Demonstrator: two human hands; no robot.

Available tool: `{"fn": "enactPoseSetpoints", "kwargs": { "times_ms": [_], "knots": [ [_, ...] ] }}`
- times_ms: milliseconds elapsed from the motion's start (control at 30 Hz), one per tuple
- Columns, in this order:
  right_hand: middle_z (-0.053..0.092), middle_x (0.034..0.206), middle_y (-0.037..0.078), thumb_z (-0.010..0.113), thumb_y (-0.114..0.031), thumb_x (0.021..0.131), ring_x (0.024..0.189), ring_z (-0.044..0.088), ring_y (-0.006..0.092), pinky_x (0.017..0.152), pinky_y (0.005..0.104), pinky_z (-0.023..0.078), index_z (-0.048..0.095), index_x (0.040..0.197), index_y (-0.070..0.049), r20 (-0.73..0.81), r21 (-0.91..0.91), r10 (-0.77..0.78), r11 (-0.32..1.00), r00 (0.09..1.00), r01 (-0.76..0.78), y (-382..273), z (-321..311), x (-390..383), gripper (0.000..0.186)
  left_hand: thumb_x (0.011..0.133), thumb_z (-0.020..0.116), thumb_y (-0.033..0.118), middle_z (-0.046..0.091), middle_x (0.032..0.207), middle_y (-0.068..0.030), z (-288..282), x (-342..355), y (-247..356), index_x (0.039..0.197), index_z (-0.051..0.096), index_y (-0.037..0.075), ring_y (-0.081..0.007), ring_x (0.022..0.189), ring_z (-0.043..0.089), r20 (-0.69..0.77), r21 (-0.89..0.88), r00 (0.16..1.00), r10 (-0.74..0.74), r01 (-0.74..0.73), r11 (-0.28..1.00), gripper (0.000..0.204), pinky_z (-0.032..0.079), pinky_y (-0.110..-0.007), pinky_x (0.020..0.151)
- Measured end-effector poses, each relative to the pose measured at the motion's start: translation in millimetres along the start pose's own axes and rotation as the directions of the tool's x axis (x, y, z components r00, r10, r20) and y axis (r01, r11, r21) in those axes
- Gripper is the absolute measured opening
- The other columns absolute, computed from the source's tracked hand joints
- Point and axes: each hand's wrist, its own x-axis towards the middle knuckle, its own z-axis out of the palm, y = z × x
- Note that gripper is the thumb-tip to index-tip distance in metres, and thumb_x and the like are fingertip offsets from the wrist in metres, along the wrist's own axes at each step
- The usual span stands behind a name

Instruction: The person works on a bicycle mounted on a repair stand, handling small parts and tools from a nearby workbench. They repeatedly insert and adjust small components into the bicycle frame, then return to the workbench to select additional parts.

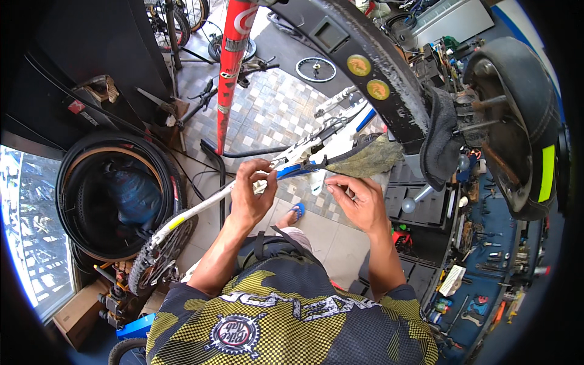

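My left hand (254,191) is closed at the white and blue bicycle frame (198,208), its fingertips by the blue section; what they pinch is hidden. My right hand (353,201) is right of it, thumb and forefinger pinched beside the blue part, on something too small to make out. A greenish cloth (365,158) drapes over the frame behind my right hand. A red stand post (228,73) rises beyond the hands, and a black beam with a bike saddle (511,121) juts over the right side.
Stacked tires (73,182) are at the left, above a cardboard box (79,313). A tool bench (486,280) runs along the right beside black storage boxes (417,204). A loose wheel (315,69) and other bikes (176,24) are toward the back. My foot in a blue sandal is below.
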Motion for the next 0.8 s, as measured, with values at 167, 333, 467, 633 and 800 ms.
{"fn": "enactPoseSetpoints", "kwargs": {
  "times_ms": [167,333,467,633,800],
  "knots": [
    [0.079,0.094,0.007,0.078,-0.01,0.09,0.084,0.075,0.029,0.074,0.0402,0.057,0.079,0.106,-0.009,0.145,-0.116,-0.093,0.987,0.985,0.111,-3.9,-2.8,17.9,0.016,0.09,0.073,-0.011,0.063,0.119,-0.0176,-19.6,-13.0,3.4,0.126,0.055,0.001,-0.0227,0.094,0.071,-0.009,0.1,0.994,-0.107,0.107,0.989,0.041,0.063,-0.029,0.067],
    [0.079,0.098,0.005,0.079,-0.011,0.09,0.088,0.075,0.0267,0.077,0.0384,0.057,0.08,0.106,-0.012,0.257,-0.182,-0.149,0.963,0.955,0.199,-3.0,-12.8,25.3,0.016,0.089,0.072,-0.013,0.065,0.116,-0.0169,-31.5,-15.0,5.3,0.116,0.059,0.0,-0.023,0.09,0.069,0.0,0.167,0.991,-0.131,0.129,0.977,0.033,0.06,-0.028,0.062],
    [0.079,0.101,0.003,0.079,-0.015,0.089,0.095,0.074,0.0259,0.081,0.039,0.056,0.081,0.106,-0.014,0.321,-0.195,-0.145,0.957,0.936,0.215,-3.9,-13.1,27.0,0.017,0.089,0.072,-0.012,0.065,0.116,-0.0166,-36.2,-14.8,5.6,0.115,0.06,0.001,-0.023,0.092,0.069,-0.009,0.159,0.986,-0.168,0.167,0.973,0.031,0.06,-0.028,0.064],
    [0.074,0.092,-0.001,0.079,-0.024,0.089,0.079,0.073,0.0197,0.067,0.0355,0.058,0.076,0.119,-0.023,0.375,-0.268,-0.019,0.955,0.927,0.128,-9.4,-10.6,23.2,0.03,0.089,0.071,-0.012,0.065,0.116,-0.0159,-38.5,-14.9,6.8,0.115,0.06,0.002,-0.0231,0.094,0.069,-0.005,0.137,0.977,-0.214,0.213,0.967,0.031,0.06,-0.029,0.065],
    [0.072,0.091,-0.002,0.079,-0.023,0.089,0.076,0.072,0.0183,0.064,0.0353,0.057,0.073,0.123,-0.024,0.416,-0.239,0.047,0.969,0.908,0.059,-8.7,-7.7,20.4,0.034,0.09,0.07,-0.011,0.065,0.116,-0.0155,-40.2,-16.2,9.0,0.115,0.06,0.002,-0.0229,0.094,0.069,0.003,0.161,0.979,-0.206,0.203,0.966,0.03,0.06,-0.029,0.065]
  ]
}}
